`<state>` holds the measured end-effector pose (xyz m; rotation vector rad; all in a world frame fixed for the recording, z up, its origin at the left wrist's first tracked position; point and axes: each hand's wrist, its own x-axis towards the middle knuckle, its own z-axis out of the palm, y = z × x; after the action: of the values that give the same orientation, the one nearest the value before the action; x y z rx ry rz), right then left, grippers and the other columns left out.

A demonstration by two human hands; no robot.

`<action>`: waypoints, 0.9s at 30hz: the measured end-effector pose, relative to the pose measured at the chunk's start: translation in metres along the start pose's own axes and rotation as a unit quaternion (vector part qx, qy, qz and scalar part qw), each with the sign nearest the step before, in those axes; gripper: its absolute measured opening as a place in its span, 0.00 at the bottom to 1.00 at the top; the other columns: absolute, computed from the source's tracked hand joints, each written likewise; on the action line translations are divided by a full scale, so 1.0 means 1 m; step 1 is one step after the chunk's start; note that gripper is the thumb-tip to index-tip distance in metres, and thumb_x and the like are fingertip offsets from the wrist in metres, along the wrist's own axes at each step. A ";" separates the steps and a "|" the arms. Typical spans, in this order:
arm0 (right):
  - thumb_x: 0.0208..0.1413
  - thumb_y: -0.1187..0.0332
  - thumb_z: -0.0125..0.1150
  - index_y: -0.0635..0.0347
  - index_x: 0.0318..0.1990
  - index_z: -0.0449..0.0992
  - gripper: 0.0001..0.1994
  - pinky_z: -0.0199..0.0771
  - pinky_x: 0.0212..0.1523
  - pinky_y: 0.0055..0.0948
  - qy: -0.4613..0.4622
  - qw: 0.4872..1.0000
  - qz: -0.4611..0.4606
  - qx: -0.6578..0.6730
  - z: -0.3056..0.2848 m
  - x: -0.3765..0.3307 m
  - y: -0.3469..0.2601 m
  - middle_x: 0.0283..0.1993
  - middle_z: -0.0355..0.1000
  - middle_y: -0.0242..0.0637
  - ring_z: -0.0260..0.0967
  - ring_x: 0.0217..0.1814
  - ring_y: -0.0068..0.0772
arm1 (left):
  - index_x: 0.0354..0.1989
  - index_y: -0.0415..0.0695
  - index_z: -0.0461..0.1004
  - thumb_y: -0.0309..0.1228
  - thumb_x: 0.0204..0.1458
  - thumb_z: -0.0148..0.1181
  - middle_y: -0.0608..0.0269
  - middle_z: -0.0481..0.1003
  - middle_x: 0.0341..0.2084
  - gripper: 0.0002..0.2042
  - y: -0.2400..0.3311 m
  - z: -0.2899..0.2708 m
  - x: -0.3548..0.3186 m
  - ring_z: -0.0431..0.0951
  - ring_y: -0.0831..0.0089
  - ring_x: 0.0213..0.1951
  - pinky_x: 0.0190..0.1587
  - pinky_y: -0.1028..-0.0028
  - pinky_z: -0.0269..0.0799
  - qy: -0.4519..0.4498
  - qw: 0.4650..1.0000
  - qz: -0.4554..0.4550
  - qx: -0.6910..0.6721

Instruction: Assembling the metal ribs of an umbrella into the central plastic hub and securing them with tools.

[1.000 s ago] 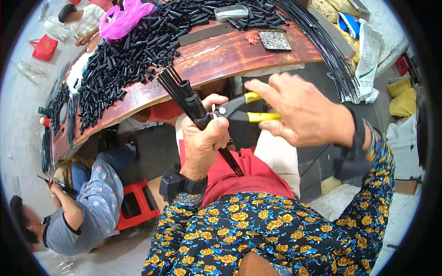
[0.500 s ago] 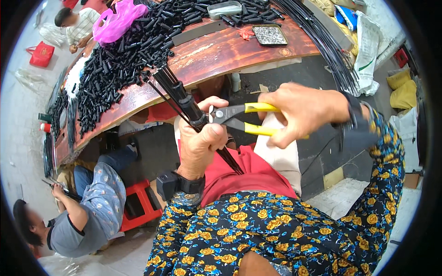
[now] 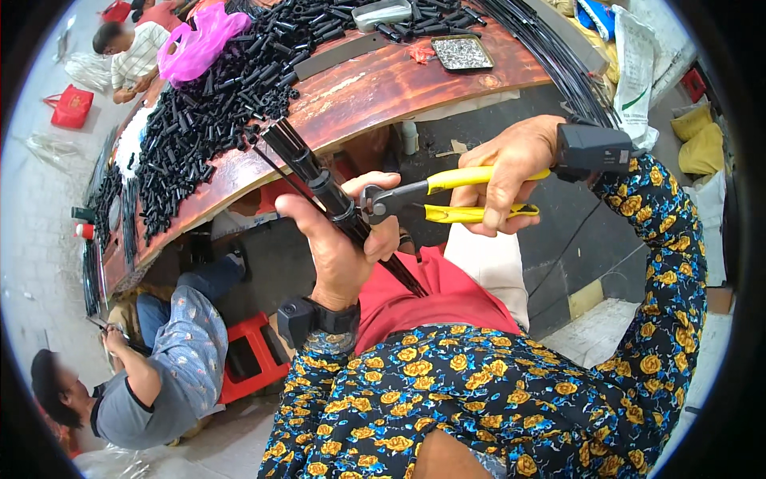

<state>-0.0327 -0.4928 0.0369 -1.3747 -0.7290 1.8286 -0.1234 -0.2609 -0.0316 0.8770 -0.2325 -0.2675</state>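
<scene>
My left hand (image 3: 339, 255) holds a slanting bundle of thin black rods (image 3: 411, 279) in front of my lap. Black tubular fittings (image 3: 325, 188) are sleeved around the bundle's upper part, just above the palm. In my right hand (image 3: 515, 172) is a pair of pliers with yellow handles (image 3: 459, 180), the handles spread apart. The pliers' dark metal head (image 3: 375, 206) meets the bundle beside my left fingers; what lies between the jaws is hidden.
Heaps of black tubular parts (image 3: 231, 88) cover the wooden table (image 3: 415, 88). A small tray of metal bits (image 3: 463, 54), a pink plastic bag (image 3: 199, 44) and long black rods (image 3: 550, 56) lie there too. At lower left, a co-worker (image 3: 152, 391) sits by a red stool (image 3: 251, 359).
My right wrist has turned and lifted, and the pliers' handles have tilted. Some left fingers have loosened outward from the bundle. The co-worker at lower left has shifted slightly.
</scene>
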 end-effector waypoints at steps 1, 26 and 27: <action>0.48 0.59 0.63 0.69 0.33 0.72 0.18 0.63 0.18 0.26 0.009 1.000 -0.023 0.019 0.001 0.002 0.004 0.19 0.68 0.39 0.66 0.18 0.27 | 0.48 0.36 0.73 0.79 0.42 0.24 0.72 0.59 0.07 0.54 0.002 -0.001 -0.001 0.55 0.81 0.10 0.15 0.79 0.51 0.013 0.999 -0.028 -0.011; 0.47 0.69 0.55 0.63 0.33 0.71 0.08 0.68 0.31 0.35 0.510 0.794 -0.169 -0.284 0.028 0.012 0.040 0.24 0.69 0.38 0.69 0.27 0.38 | 0.53 0.36 0.70 0.72 0.51 0.25 0.73 0.53 0.06 0.48 0.006 0.000 0.014 0.49 0.81 0.08 0.12 0.77 0.48 0.123 0.990 0.020 0.071; 0.46 0.70 0.54 0.63 0.33 0.70 0.07 0.68 0.33 0.39 0.550 0.748 -0.151 -0.339 0.023 0.006 0.046 0.25 0.70 0.41 0.70 0.28 0.45 | 0.53 0.36 0.70 0.72 0.51 0.25 0.73 0.53 0.06 0.48 0.005 -0.001 0.017 0.49 0.81 0.08 0.12 0.77 0.48 0.116 0.991 0.019 0.068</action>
<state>-0.0657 -0.5150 0.0039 -2.2493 -0.8649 0.2245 -0.1066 -0.2623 -0.0273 1.0291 -0.0513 -0.1142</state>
